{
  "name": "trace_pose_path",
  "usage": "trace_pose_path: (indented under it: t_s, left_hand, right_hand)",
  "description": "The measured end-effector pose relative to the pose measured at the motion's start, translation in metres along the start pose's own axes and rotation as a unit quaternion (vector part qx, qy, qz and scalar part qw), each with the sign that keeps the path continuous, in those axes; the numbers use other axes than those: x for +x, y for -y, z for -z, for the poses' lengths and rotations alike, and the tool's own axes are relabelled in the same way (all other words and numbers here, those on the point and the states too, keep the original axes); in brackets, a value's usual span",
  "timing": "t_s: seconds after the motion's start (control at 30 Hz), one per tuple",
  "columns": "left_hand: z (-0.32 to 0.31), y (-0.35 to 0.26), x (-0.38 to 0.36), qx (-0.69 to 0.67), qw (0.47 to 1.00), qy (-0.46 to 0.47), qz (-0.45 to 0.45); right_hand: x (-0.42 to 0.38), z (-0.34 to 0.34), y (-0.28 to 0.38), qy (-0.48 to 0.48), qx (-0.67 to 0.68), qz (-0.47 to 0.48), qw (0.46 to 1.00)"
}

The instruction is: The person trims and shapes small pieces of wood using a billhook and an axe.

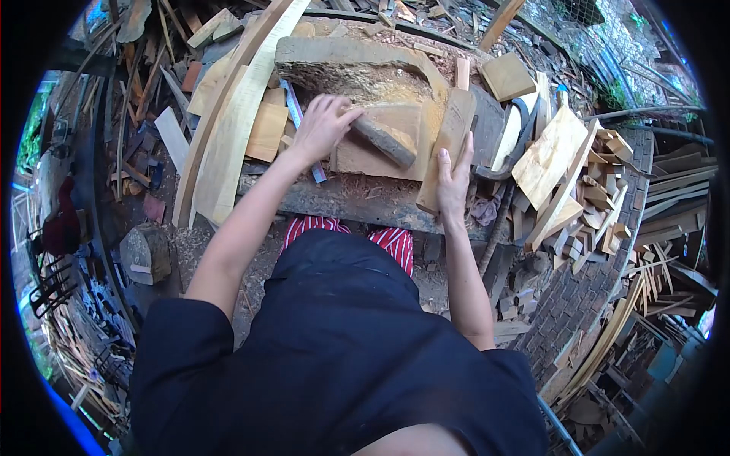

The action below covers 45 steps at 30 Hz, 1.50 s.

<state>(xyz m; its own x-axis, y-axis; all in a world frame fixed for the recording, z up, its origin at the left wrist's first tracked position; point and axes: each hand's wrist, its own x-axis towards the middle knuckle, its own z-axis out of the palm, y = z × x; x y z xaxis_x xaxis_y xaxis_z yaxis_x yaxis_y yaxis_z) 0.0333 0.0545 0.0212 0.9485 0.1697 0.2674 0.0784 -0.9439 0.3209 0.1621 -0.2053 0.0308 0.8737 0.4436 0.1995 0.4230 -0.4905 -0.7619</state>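
Observation:
My left hand is closed over the upper end of a short bark-edged wood piece, which slants down to the right. Beneath that piece lies a flat wooden block on the workbench. My right hand grips the right edge of a thick wooden board, its thumb on the upper face; the fingers are partly hidden. The board stands close beside the flat block, tilted slightly. Behind both hands is a large rough slab with a hollowed, sawdust-covered side.
A blue-and-white strip lies left of my left hand. Long curved planks lean at the left. To the right are a dark curved metal bar, a pale slab and piled offcuts. A stump stands on the floor.

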Motion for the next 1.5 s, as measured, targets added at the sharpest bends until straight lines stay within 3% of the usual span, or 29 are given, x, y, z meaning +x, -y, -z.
trace_pose_path:
  t_s: [0.03, 0.1, 0.13, 0.17, 0.23, 0.27, 0.3, 0.37, 0.43, 0.5, 0.53, 0.57, 0.63, 0.67, 0.77, 0.8, 0.83, 0.93, 1.03, 1.1, 1.17, 1.23, 1.27, 1.3, 1.37, 1.43, 1.47, 1.5]
  left_hand:
    - [-0.003, 0.004, 0.01, 0.056, 0.997, -0.006, -0.052]
    - [-0.013, 0.006, 0.033, 0.074, 0.996, -0.027, -0.05]
    - [-0.015, 0.002, 0.041, 0.093, 0.993, -0.048, -0.051]
    - [-0.019, -0.008, 0.041, 0.095, 0.993, -0.046, -0.048]
    - [-0.023, -0.039, 0.036, -0.124, 0.971, -0.125, 0.163]
    - [-0.036, -0.053, 0.029, -0.137, 0.945, -0.149, 0.257]
    - [-0.043, -0.072, 0.021, -0.137, 0.946, -0.147, 0.254]
    - [-0.052, -0.101, 0.007, -0.065, 0.918, -0.047, 0.389]
    - [-0.055, -0.111, 0.005, -0.039, 0.935, -0.04, 0.351]
    - [-0.056, -0.11, 0.009, -0.012, 0.947, -0.034, 0.318]
    - [-0.053, -0.099, 0.011, -0.024, 0.965, 0.015, 0.262]
    - [-0.049, -0.086, 0.011, -0.034, 0.976, 0.068, 0.206]
    - [-0.044, -0.067, 0.005, -0.053, 0.981, 0.056, 0.18]
    - [-0.04, -0.058, 0.001, -0.074, 0.98, 0.065, 0.173]
    - [-0.027, -0.051, -0.008, -0.121, 0.979, 0.044, 0.161]
    - [-0.022, -0.051, -0.009, -0.133, 0.974, 0.044, 0.178]
    - [-0.018, -0.05, -0.01, -0.144, 0.969, 0.041, 0.195]
    - [-0.027, -0.047, -0.016, -0.157, 0.965, 0.005, 0.211]
    - [-0.032, -0.047, -0.025, -0.164, 0.96, -0.013, 0.228]
    - [-0.031, -0.045, -0.019, -0.194, 0.956, -0.028, 0.219]
    - [-0.035, -0.044, -0.02, -0.194, 0.957, -0.039, 0.212]
    - [-0.032, -0.047, -0.019, -0.173, 0.956, -0.05, 0.231]
    - [-0.028, -0.048, -0.019, -0.187, 0.956, -0.049, 0.218]
    - [-0.027, -0.051, -0.022, -0.186, 0.957, -0.051, 0.219]
    - [-0.028, -0.051, -0.02, -0.162, 0.966, -0.039, 0.198]
    - [-0.033, -0.048, -0.024, -0.158, 0.969, -0.068, 0.176]
    - [-0.034, -0.046, -0.023, -0.158, 0.97, -0.063, 0.172]
    - [-0.034, -0.046, -0.026, -0.159, 0.971, -0.052, 0.168]
  right_hand:
    - [-0.001, 0.008, 0.003, 0.0, -0.001, 0.0, 1.0]
    - [-0.007, 0.026, 0.016, 0.095, 0.209, -0.226, 0.947]
    - [-0.008, 0.037, 0.03, 0.114, 0.246, -0.305, 0.913]
    - [-0.014, 0.039, 0.026, 0.118, 0.247, -0.305, 0.912]
    - [-0.028, 0.042, 0.012, 0.095, 0.218, -0.241, 0.941]
    - [-0.031, 0.047, 0.026, 0.067, 0.186, -0.181, 0.963]
    - [-0.032, 0.05, 0.027, 0.064, 0.187, -0.182, 0.963]
    - [-0.032, 0.056, 0.028, 0.089, 0.215, -0.161, 0.959]
    - [-0.026, 0.063, 0.042, 0.102, 0.237, -0.211, 0.943]
    - [-0.021, 0.066, 0.048, 0.165, 0.292, -0.344, 0.877]
    - [-0.021, 0.065, 0.048, 0.16, 0.306, -0.341, 0.874]
    - [-0.021, 0.064, 0.038, 0.16, 0.309, -0.31, 0.885]
    - [-0.009, 0.068, 0.077, 0.114, 0.32, -0.221, 0.914]
    - [-0.005, 0.069, 0.059, 0.134, 0.268, -0.146, 0.943]
    - [0.002, 0.064, 0.085, 0.158, 0.336, -0.162, 0.914]
    - [0.0, 0.06, 0.082, 0.207, 0.295, -0.216, 0.908]
    - [-0.002, 0.037, 0.045, 0.174, 0.141, -0.074, 0.972]
    - [-0.01, 0.019, 0.04, 0.203, -0.076, -0.064, 0.974]
    - [0.006, 0.031, 0.085, 0.172, -0.012, -0.091, 0.981]
    - [0.016, 0.028, 0.089, 0.045, 0.042, 0.096, 0.994]
    - [0.013, 0.015, 0.078, -0.01, 0.067, 0.092, 0.993]
    - [0.007, 0.004, 0.051, 0.119, -0.041, 0.042, 0.991]
    - [0.009, 0.004, 0.037, 0.257, -0.195, 0.011, 0.946]
    - [0.007, 0.006, 0.04, 0.262, -0.194, 0.013, 0.945]
    - [0.014, 0.014, 0.042, 0.266, -0.09, -0.032, 0.959]
    - [0.018, 0.024, 0.076, 0.162, -0.084, -0.009, 0.983]
    - [0.019, 0.021, 0.077, 0.073, -0.024, 0.062, 0.995]
    - [0.015, 0.013, 0.073, 0.073, -0.025, 0.06, 0.995]
